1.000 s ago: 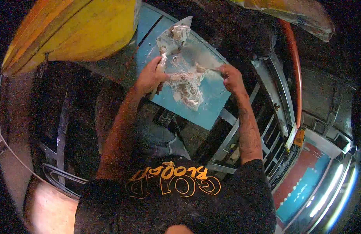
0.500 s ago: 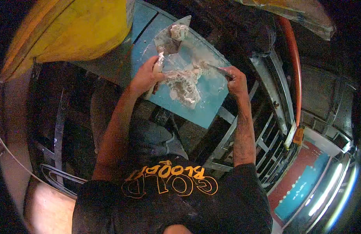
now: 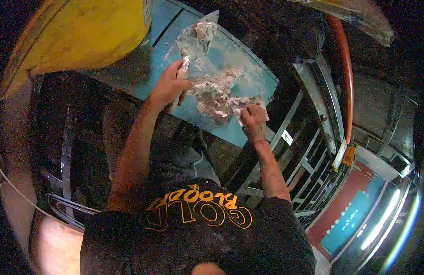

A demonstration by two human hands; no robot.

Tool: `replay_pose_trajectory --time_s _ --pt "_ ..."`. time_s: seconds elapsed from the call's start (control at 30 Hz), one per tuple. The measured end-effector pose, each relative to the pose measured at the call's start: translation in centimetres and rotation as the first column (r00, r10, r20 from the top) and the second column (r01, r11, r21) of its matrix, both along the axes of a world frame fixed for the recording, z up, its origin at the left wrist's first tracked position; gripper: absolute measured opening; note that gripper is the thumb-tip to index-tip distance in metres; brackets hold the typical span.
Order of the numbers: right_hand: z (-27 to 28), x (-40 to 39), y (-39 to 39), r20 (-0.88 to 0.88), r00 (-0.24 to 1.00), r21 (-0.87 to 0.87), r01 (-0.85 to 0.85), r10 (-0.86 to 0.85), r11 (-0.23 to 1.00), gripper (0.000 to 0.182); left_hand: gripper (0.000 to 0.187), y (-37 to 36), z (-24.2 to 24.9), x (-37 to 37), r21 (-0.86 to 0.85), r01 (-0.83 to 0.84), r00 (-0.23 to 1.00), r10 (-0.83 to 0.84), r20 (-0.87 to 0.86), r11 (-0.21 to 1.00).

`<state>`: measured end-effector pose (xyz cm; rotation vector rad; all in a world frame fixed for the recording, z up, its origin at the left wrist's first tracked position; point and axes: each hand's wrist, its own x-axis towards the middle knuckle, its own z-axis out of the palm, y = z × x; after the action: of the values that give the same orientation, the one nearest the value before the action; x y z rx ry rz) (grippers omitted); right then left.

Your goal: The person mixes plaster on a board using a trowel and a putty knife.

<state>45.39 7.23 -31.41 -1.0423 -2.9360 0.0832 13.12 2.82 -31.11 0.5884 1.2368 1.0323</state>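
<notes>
My left hand (image 3: 168, 87) is wrapped around the pale handle of a trowel (image 3: 186, 45). Its pointed metal blade reaches away over a light-blue board (image 3: 232, 132) and carries a lump of whitish paste (image 3: 205, 31). On the board, to the right of that hand, lies a wet, uneven heap of the same paste (image 3: 213, 98). My right hand (image 3: 254, 120) grips a flat scraper (image 3: 243, 103) smeared with paste, its blade at the heap's right edge. My fingers cover the scraper's near end.
At the upper left a large yellow container (image 3: 92, 36) overhangs the board. An orange-red pipe (image 3: 345, 78) and metal rails (image 3: 319, 101) stand to the right. Farther down at right is a red and blue panel (image 3: 354, 220).
My right hand has come down and left, bringing the scraper from the board's right side to the heap's edge, its blade now broadside. My left hand and trowel have shifted slightly up and left.
</notes>
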Motion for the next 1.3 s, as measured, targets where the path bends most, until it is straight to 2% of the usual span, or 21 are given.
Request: replay_pose_trajectory --time_s 0.17,0.27,0.33,0.43,0.5,0.6,0.63,0.77,0.83,0.97,1.03,1.13,1.23,1.3 --pt "-0.2 -1.7 1.2 -0.009 0.999 0.041 -0.051 0.051 0.998 0.019 0.052 0.1 -1.0 0.3 0.031 -0.042 0.999 0.042 -0.007 0.999" --pt "-1.4 -3.9 2.8 0.079 0.996 0.155 -0.055 0.043 0.986 0.011 0.050 0.2 -1.4 0.5 0.053 -0.064 0.998 0.064 -0.001 0.997" --pt "-1.1 -4.9 4.6 -0.006 1.000 0.094 -0.008 0.009 0.996 0.012 0.050 0.1 -0.6 0.3 0.042 -0.059 0.998 0.058 0.031 0.997" --pt "0.4 -6.1 6.5 -0.105 0.994 -0.006 0.041 -0.042 0.999 0.017 0.050 -0.1 -0.1 0.2 0.037 -0.051 0.999 0.051 -0.014 0.998" --pt "2.4 -6.4 7.2 -0.148 0.984 -0.096 0.085 -0.099 0.992 0.026 0.050 -0.1 0.1 0.0 0.042 -0.023 0.999 0.025 -0.032 0.999" --pt "5.2 -6.5 7.7 -0.152 0.980 -0.131 0.107 -0.127 0.986 0.025 0.050 0.0 -0.5 -0.1 0.039 -0.011 0.998 0.013 -0.059 0.999" --pt "4.8 -5.9 8.4 -0.217 0.973 -0.063 0.062 -0.075 0.996 0.027 0.050 0.0 -0.8 -0.1 0.037 -0.012 0.998 0.014 -0.069 0.999" --pt "5.8 -5.5 9.2 -0.234 0.951 -0.107 0.179 -0.200 0.978 0.030 0.054 0.0 -1.1 0.0 0.061 0.011 0.997 -0.006 -0.078 0.998" --pt "5.7 -5.9 9.0 -0.150 0.972 -0.112 0.163 -0.178 0.980 0.031 0.061 -0.1 -1.2 0.2 0.084 -0.018 0.997 0.024 -0.072 0.996" --pt "3.4 -6.7 7.9 0.041 0.989 -0.149 0.149 -0.145 0.978 0.034 0.067 -0.2 -0.3 -0.4 0.025 0.046 0.998 -0.045 -0.051 0.999" --pt "3.0 -5.9 7.9 0.022 0.994 -0.081 0.107 -0.106 0.991 0.035 0.068 0.0 -0.3 -0.6 0.018 0.053 0.997 -0.052 -0.063 0.998" --pt "4.2 -5.6 8.0 -0.020 0.994 -0.049 0.110 -0.111 0.993 0.033 0.057 -0.2 -0.3 -0.1 0.043 -0.084 0.989 0.088 -0.115 0.996" --pt "4.5 -5.3 8.2 -0.091 0.989 -0.038 0.113 -0.116 0.993 0.031 0.059 -0.3 0.2 -0.2 0.041 -0.089 0.994 0.091 -0.060 0.995" --pt "2.9 -5.0 7.5 -0.050 0.993 -0.058 0.107 -0.110 0.993 0.031 0.059 0.0 0.2 -0.5 0.076 -0.035 0.999 0.036 -0.009 0.996"
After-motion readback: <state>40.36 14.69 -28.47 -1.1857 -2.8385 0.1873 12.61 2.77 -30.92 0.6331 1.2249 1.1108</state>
